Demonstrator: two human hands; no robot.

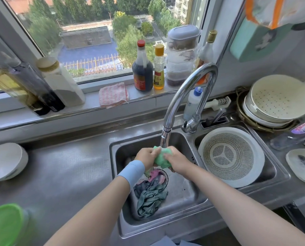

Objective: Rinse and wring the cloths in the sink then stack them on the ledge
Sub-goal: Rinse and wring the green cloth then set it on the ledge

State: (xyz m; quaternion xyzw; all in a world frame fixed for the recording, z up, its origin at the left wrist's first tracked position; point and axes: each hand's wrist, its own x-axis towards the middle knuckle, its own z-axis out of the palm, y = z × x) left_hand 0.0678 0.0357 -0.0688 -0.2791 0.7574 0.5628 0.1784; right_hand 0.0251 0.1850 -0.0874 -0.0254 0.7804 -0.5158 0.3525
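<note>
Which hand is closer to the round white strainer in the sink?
The right hand, gripping the green cloth just left of the strainer. The left hand grips the cloth's far side, further away.

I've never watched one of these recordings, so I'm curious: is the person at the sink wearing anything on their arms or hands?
Very little. No sleeves come into view, and neither the left hand nor the right hand wears a glove. The one item is a wide, plain light-blue wristband on the left wrist.
</note>
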